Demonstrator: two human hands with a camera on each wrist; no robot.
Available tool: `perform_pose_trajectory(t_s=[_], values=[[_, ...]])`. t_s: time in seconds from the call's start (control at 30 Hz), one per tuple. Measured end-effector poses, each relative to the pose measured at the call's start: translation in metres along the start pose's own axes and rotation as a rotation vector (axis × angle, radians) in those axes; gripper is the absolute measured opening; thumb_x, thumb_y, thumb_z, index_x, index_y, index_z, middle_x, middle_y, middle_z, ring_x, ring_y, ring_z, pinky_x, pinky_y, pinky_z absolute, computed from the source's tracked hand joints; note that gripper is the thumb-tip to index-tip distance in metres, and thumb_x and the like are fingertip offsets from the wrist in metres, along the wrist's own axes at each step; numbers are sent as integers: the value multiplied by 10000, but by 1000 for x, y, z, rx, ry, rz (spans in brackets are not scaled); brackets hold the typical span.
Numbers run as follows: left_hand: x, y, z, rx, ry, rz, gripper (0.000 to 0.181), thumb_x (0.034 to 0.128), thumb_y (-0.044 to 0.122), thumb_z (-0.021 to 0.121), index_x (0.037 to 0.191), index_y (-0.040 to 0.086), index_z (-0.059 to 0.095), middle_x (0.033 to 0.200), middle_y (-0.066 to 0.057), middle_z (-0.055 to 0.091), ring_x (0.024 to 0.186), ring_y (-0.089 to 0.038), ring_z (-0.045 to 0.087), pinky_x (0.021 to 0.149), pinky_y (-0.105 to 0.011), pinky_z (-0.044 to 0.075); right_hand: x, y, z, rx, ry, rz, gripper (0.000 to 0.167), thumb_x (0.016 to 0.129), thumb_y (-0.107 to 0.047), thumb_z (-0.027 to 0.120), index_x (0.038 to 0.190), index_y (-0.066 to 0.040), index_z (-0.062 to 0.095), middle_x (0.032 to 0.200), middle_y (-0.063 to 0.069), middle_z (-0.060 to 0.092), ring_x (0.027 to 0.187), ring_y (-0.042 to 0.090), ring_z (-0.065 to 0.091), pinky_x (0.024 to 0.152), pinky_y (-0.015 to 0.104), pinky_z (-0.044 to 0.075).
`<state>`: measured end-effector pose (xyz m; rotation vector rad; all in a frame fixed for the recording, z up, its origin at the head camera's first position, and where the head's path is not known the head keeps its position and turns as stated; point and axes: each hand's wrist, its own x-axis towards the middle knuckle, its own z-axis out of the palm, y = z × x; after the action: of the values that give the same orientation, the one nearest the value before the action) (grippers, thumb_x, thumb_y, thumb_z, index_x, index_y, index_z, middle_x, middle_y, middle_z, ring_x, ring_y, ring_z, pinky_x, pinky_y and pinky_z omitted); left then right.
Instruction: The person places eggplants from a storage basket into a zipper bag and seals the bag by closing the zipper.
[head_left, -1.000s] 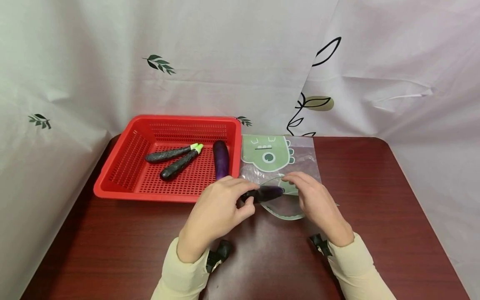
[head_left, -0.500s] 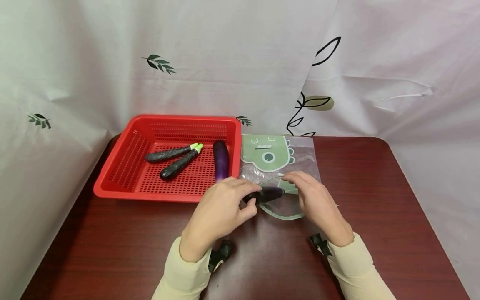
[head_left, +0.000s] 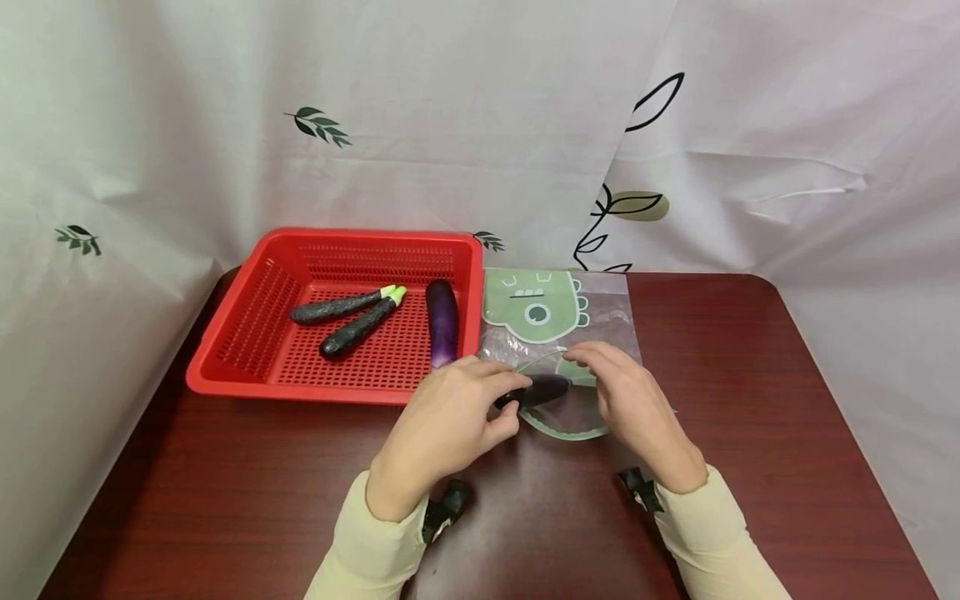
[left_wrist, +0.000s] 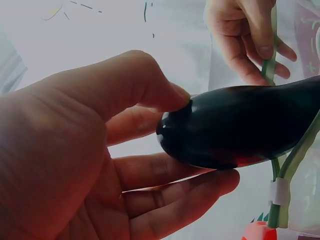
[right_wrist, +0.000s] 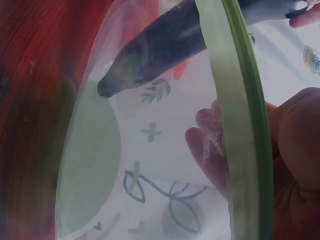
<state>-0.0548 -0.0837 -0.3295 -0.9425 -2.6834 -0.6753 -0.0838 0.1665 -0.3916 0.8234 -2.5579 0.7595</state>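
In the head view a dark eggplant (head_left: 546,388) lies partly within the mouth of a clear zip bag (head_left: 600,310) with a green print. My left hand (head_left: 450,417) grips its near end between thumb and fingers; the left wrist view shows the rounded end of the eggplant (left_wrist: 235,127) in that grip. The narrow tip of the eggplant (right_wrist: 135,65) shows through the film in the right wrist view. My right hand (head_left: 637,408) pinches the bag's green-edged rim (right_wrist: 250,115), fingers inside the opening and thumb side outside, holding it spread.
A red basket (head_left: 300,392) stands at the left of the bag. In it lie two dark zucchini (head_left: 330,309) (head_left: 363,325) with light green ends and a purple eggplant (head_left: 442,321). A white printed cloth (head_left: 450,125) hangs behind the brown table (head_left: 750,375).
My left hand has moved slightly right with the eggplant, pushing it a little further towards the bag. My right hand and the basket's contents look unmoved.
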Motion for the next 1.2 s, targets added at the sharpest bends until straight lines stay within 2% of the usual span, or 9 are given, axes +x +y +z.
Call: perform_pose_trajectory(t_s=[0.2, 0.87, 1.2], values=[[1, 1, 1, 21, -9, 19, 241, 849, 189, 715, 1081, 165, 778, 1091, -4, 734, 977, -171, 682, 823, -342, 542, 0, 1, 1, 4, 8, -10, 426, 861, 202, 526, 1177, -42, 673, 1185, 64, 663, 1055, 224, 644, 847, 411, 548], [3, 3, 8, 22, -37, 19, 248, 856, 206, 756, 1095, 141, 767, 1114, -14, 730, 1030, -186, 682, 888, -359, 534, 0, 1, 0, 18, 35, -33, 434, 846, 219, 526, 1173, -27, 672, 1182, 78, 666, 1062, 231, 646, 849, 407, 545], [4, 5, 12, 48, -49, 19, 242, 849, 205, 759, 1085, 152, 768, 1102, 12, 726, 1004, -164, 685, 847, -340, 543, 1, 0, -1, 10, 35, -31, 431, 852, 213, 527, 1177, -31, 672, 1189, 77, 664, 1073, 229, 641, 856, 404, 544]])
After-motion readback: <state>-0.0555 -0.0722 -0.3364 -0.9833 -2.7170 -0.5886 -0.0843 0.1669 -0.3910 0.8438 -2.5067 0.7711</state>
